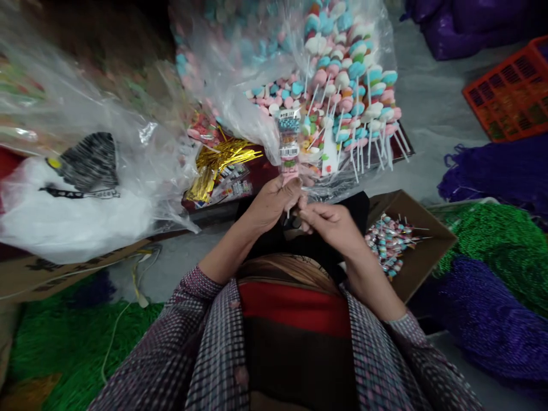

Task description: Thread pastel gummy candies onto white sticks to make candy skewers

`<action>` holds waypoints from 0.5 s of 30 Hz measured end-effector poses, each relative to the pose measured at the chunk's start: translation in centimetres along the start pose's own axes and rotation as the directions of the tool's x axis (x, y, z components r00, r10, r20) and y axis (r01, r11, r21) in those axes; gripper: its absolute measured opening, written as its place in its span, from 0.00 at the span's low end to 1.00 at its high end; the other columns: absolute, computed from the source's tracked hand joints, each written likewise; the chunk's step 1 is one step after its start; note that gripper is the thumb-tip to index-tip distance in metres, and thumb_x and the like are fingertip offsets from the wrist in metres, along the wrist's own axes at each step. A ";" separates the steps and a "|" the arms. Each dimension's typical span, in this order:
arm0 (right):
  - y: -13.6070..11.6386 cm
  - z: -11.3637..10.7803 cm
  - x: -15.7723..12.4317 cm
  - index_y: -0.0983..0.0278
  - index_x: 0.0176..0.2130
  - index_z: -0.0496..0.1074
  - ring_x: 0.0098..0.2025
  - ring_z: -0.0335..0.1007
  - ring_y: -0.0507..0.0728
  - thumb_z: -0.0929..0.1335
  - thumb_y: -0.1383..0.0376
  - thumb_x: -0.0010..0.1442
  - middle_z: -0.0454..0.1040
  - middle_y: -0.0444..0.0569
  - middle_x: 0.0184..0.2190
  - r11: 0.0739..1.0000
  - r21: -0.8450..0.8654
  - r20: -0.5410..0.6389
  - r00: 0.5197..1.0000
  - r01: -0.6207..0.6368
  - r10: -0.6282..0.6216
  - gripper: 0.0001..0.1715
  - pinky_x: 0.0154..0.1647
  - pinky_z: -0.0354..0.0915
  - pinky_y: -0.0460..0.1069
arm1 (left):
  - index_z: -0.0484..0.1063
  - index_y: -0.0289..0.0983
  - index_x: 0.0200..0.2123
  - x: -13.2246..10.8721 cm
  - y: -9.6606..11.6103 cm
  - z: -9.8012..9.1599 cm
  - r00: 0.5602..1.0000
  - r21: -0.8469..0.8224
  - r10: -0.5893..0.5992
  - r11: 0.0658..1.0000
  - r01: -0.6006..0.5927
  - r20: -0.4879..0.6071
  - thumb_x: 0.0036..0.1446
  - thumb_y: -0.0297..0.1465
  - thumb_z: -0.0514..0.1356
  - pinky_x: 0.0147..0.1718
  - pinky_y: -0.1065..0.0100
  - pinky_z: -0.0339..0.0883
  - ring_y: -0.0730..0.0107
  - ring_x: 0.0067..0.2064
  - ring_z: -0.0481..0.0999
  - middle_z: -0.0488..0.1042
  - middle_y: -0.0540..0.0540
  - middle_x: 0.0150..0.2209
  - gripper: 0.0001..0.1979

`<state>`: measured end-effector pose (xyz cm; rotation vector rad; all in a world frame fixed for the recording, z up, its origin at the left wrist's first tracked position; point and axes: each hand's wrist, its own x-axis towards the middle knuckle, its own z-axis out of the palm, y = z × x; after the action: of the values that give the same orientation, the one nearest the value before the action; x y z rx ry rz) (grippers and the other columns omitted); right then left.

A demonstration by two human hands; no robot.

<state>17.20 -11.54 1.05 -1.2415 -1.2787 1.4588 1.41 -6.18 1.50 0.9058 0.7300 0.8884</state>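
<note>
A candy skewer in a clear printed wrapper [289, 140] stands upright in front of me, its stick end pointing toward my body. My left hand [276, 200] is closed around its lower end. Close beside it, my right hand [327, 222] pinches near the stick with fingers pressed together; what lies between them is too small to make out. Beyond the hands are unwrapped candy skewers [357, 97] on white sticks, piled on clear plastic. Gold twist ties [222, 157] lie to the left, over some printed wrappers [233, 185].
At my right, a cardboard box [428, 237] holds wrapped candy skewers [391, 242]. Past it lie green netting [492, 240], purple netting [492, 308] and an orange crate [509, 91]. Large plastic bags of candy [240, 45] stand at the back, with a white plastic bag [81, 205] at left.
</note>
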 end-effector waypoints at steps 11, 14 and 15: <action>-3.5 0.6 3.7 0.55 0.42 0.73 0.37 0.80 0.61 0.75 0.38 0.50 0.78 0.45 0.29 0.958 0.269 0.023 0.994 0.099 -0.109 0.30 0.30 0.74 0.54 | 0.67 0.39 0.32 -1.8 -1.1 1.1 0.843 -0.137 -0.205 0.941 0.309 0.497 0.51 0.58 0.66 0.30 0.63 0.74 0.76 0.18 0.64 0.59 0.60 0.16 0.28; -2.6 1.8 4.6 0.54 0.41 0.69 0.39 0.80 0.59 0.76 0.44 0.54 0.77 0.43 0.29 0.960 0.225 -0.183 0.975 0.168 -0.128 0.24 0.33 0.76 0.53 | 0.72 0.39 0.41 -1.2 -0.7 -0.5 0.985 0.281 -0.080 0.959 0.035 0.150 0.58 0.54 0.63 0.31 0.67 0.70 0.74 0.23 0.69 0.69 0.55 0.23 0.23; -2.3 2.1 4.9 0.55 0.41 0.69 0.39 0.80 0.58 0.75 0.45 0.55 0.77 0.44 0.30 0.965 0.190 -0.240 0.961 0.182 -0.135 0.23 0.34 0.76 0.53 | 0.73 0.39 0.41 -1.0 -0.6 -1.0 0.999 0.425 0.004 0.905 -0.026 0.053 0.60 0.51 0.63 0.32 0.68 0.69 0.73 0.26 0.72 0.73 0.53 0.26 0.21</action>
<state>14.19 -6.81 2.55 -1.1012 -1.0191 1.2619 0.31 -6.92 0.65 1.3191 0.8923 0.7257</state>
